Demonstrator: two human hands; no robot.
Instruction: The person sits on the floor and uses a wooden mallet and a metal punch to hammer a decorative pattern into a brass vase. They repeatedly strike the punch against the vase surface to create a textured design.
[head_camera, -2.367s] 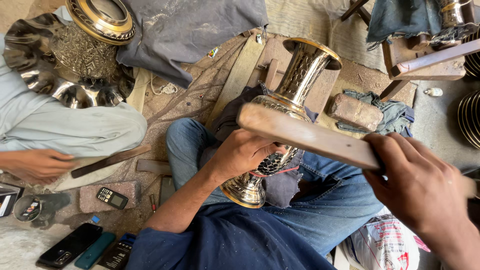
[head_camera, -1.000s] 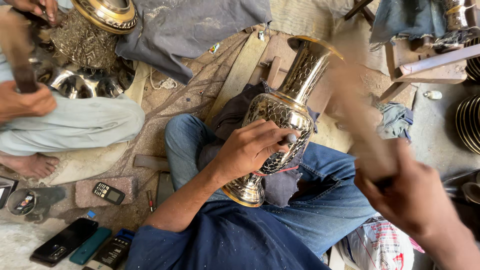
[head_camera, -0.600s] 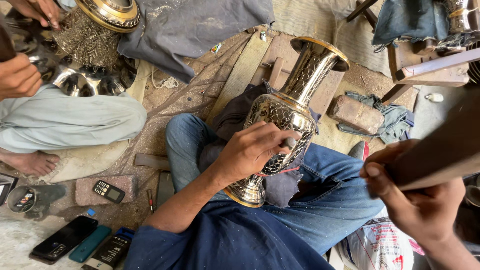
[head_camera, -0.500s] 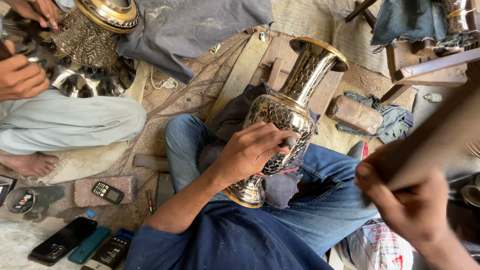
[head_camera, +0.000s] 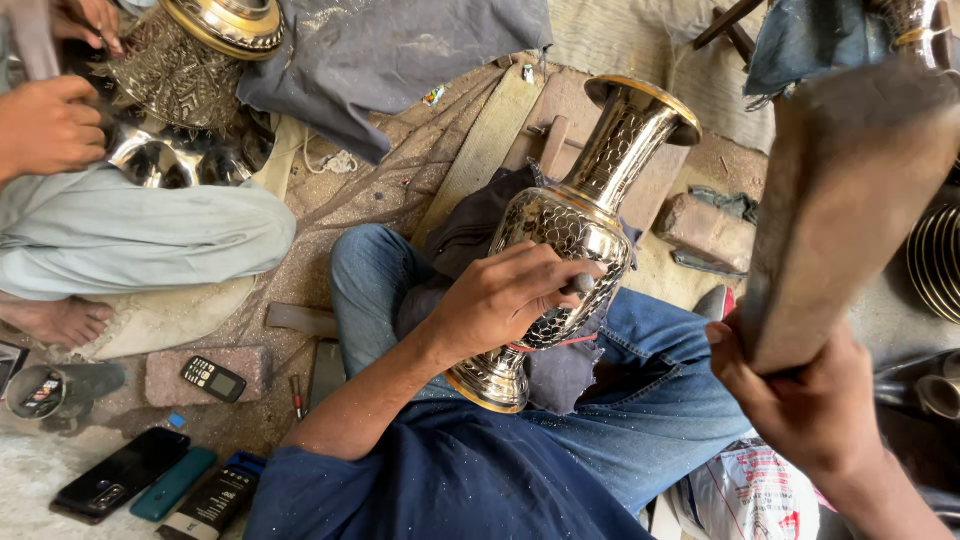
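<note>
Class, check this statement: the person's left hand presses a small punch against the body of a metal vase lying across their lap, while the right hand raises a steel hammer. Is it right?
Not quite. The head view shows the right hand raising a flat wooden block, not a steel hammer. The left hand does press a small punch against the vase.

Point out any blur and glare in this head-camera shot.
Head view: the wooden block raised in the right hand is soft and blurred; the engraved silver-and-gold metal vase, steadied by the left hand, is sharp, with bright glare on its body and neck; daylight is even, shadows soft.
</note>
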